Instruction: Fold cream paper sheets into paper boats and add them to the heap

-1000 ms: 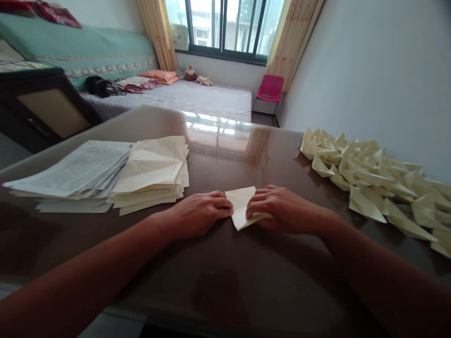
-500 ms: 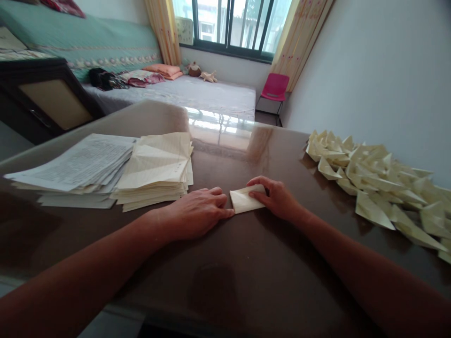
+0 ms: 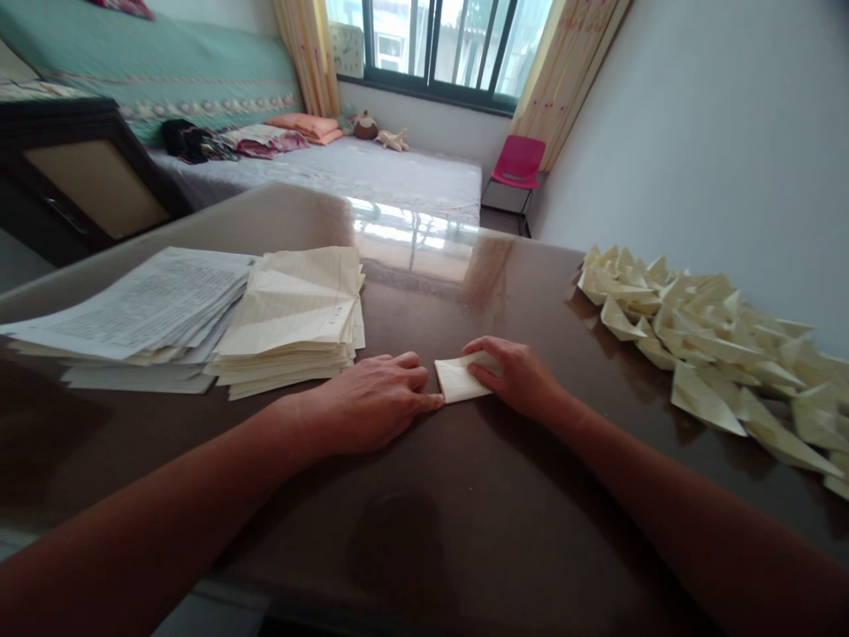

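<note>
A small cream folded paper (image 3: 457,379) lies flat on the brown glossy table (image 3: 424,522) between my two hands. My right hand (image 3: 521,376) grips its right part, thumb on top and fingers along the far side. On the other side, my left hand (image 3: 378,398) rests on the table with curled fingers, and its thumb tip presses at the paper's near left corner. What lies beneath the left fingers is hidden. Just beyond my left hand sits a stack of cream lined sheets (image 3: 298,305), creased on top.
Printed white sheets (image 3: 139,305) are piled at the left. Many folded cream paper boats (image 3: 703,327) form a heap along the right wall. Past the table stand a bed (image 3: 411,172), a pink chair (image 3: 521,162) and a dark cabinet (image 3: 93,190).
My right hand has slid slightly left over the folded paper and covers more of it. The left hand stays nearly in place. The view has shifted a little.
</note>
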`<state>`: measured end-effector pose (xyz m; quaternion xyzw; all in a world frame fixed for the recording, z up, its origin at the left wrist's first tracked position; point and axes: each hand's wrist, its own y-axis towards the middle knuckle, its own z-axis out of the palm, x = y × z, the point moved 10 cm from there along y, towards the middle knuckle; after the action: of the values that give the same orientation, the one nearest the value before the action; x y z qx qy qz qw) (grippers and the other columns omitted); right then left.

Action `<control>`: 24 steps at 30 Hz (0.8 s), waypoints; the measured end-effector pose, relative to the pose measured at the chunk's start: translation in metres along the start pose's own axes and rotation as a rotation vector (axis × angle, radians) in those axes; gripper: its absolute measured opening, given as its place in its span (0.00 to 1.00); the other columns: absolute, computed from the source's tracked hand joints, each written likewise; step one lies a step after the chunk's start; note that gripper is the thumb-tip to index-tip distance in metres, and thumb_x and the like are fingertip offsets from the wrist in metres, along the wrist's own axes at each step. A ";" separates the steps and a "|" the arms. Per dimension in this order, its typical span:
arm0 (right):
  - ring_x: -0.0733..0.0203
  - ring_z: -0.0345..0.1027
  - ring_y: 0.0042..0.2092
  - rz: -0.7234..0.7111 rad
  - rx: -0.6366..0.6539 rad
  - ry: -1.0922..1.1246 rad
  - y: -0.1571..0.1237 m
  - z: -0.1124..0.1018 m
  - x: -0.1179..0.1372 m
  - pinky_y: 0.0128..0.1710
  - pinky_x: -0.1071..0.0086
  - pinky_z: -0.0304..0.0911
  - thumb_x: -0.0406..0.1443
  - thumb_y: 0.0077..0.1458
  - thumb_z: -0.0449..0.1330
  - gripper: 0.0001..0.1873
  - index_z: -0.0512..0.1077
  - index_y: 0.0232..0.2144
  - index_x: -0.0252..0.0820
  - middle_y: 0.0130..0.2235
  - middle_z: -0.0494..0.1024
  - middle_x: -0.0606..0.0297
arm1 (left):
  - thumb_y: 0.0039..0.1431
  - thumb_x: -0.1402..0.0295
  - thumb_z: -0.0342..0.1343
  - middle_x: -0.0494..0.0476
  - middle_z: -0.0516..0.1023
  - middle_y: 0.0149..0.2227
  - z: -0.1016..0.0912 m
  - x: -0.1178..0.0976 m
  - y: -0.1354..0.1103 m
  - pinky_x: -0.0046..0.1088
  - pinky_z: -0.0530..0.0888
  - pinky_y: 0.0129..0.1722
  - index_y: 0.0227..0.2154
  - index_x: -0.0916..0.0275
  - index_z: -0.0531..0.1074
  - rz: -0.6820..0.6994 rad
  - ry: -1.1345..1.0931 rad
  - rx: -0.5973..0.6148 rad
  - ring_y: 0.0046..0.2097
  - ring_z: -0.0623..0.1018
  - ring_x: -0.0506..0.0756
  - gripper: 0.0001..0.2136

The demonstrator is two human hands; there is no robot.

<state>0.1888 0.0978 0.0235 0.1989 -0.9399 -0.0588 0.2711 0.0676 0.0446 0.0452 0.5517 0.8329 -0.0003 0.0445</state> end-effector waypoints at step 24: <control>0.57 0.67 0.46 -0.058 -0.056 -0.347 -0.008 -0.009 0.002 0.44 0.67 0.62 0.41 0.59 0.55 0.15 0.69 0.48 0.43 0.49 0.71 0.59 | 0.66 0.57 0.44 0.57 0.64 0.62 0.020 -0.020 0.008 0.34 0.59 0.57 0.61 0.59 0.58 0.001 -0.019 -0.012 0.61 0.63 0.57 0.23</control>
<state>0.1944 0.0899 0.0305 0.2051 -0.9645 -0.1262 0.1087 0.0840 0.0287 0.0274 0.5517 0.8322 -0.0008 0.0558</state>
